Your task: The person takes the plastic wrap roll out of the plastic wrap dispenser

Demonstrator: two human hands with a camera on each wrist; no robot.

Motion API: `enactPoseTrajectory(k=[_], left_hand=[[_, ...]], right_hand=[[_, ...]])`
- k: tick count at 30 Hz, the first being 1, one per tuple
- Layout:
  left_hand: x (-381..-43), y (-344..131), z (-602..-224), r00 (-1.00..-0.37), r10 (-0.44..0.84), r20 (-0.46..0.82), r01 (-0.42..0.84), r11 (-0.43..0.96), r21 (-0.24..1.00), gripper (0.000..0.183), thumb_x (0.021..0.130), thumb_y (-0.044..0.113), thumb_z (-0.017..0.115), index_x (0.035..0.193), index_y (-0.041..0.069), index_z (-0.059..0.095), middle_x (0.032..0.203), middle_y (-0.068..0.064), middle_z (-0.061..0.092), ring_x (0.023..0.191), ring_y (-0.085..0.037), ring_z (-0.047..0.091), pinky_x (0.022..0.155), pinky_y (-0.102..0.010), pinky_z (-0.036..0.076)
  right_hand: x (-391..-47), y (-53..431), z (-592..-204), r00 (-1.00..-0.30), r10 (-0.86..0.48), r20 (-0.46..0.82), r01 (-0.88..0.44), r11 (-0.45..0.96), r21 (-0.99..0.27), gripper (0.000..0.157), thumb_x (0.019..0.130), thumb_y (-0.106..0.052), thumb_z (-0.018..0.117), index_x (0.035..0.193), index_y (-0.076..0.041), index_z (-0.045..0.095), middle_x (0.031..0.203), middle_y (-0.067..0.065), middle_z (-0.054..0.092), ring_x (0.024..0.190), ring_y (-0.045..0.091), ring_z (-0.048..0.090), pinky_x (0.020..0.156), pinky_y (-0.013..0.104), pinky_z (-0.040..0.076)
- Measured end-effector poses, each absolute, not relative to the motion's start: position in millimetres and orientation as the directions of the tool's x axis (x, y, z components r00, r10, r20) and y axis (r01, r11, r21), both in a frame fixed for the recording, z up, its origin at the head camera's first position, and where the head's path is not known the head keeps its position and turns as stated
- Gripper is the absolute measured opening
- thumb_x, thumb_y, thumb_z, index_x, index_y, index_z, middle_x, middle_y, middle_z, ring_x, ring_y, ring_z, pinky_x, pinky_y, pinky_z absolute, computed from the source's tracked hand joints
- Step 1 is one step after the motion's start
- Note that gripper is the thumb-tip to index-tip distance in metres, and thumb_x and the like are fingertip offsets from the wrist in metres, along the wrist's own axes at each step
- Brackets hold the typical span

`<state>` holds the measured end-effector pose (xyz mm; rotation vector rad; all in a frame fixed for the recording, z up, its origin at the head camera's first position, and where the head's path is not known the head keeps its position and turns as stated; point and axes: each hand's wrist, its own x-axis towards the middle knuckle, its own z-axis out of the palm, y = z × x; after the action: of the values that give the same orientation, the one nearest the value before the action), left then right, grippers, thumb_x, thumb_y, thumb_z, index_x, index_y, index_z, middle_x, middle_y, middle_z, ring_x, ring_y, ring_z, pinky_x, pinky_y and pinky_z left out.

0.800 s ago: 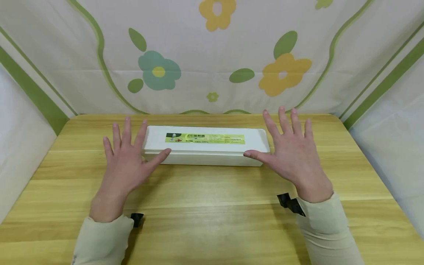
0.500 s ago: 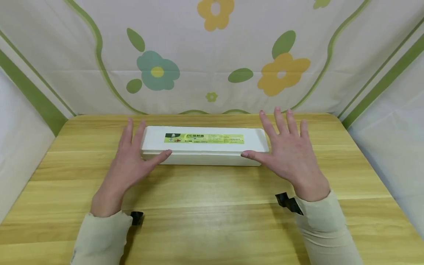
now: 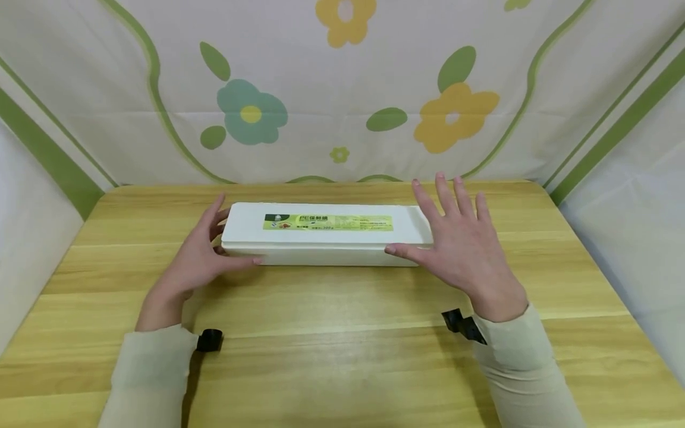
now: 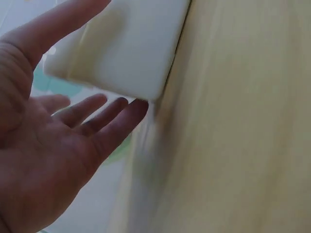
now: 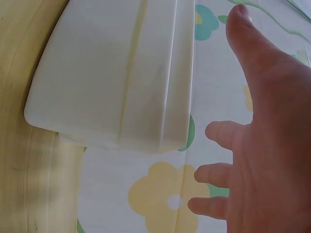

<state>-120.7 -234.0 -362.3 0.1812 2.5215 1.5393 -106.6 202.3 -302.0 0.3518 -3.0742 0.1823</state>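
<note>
A long white cling film box (image 3: 332,255) with a green-yellow label (image 3: 329,222) on its lid lies crosswise on the wooden table (image 3: 321,351). My left hand (image 3: 194,261) is at its left end, thumb stretched along the front face and fingers beside the end. In the left wrist view, the fingertips (image 4: 141,108) of that hand come right up to the box's lower end corner. Over the right end is my right hand (image 3: 471,255), palm down with fingers spread wide. The right wrist view shows this hand apart from the box (image 5: 97,73), its thumb extended.
Behind the table hangs a white curtain (image 3: 332,131) printed with flowers and green bands, and further white cloth (image 3: 637,178) closes in the sides. Each sleeve cuff carries a small black device (image 3: 210,340).
My left hand has turned onto its side and dropped to the box's left end, its fingers going down beside it. My right hand has shifted slightly left, still spread.
</note>
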Motion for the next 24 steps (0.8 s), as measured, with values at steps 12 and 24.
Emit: enactPoseTrajectory(k=[12, 24], left_hand=[[-134, -246, -375, -0.944, 0.305, -0.127, -0.041, 0.273, 0.961, 0.122, 0.085, 0.007, 0.092, 0.174, 0.028, 0.012, 0.171, -0.004, 0.035, 0.136, -0.016, 0.048, 0.100, -0.015, 0.051], [-139, -254, -389, -0.945, 0.290, -0.155, -0.085, 0.241, 0.967, 0.095, 0.089, 0.006, 0.088, 0.168, 0.026, 0.038, 0.156, 0.004, 0.048, 0.135, -0.020, 0.043, 0.103, -0.019, 0.045]], right_hand=[[-107, 199, -302, -0.971, -0.237, 0.030, -0.239, 0.963, -0.125, 0.114, 0.088, -0.094, 0.051, 0.175, -0.030, 0.013, 0.182, 0.013, 0.000, 0.168, 0.045, 0.003, 0.129, 0.073, 0.007], [-111, 193, -307, -0.966, -0.259, -0.021, -0.252, 0.952, -0.174, 0.114, 0.087, -0.095, 0.050, 0.175, -0.030, 0.016, 0.182, 0.015, 0.008, 0.168, 0.044, 0.008, 0.130, 0.070, 0.011]])
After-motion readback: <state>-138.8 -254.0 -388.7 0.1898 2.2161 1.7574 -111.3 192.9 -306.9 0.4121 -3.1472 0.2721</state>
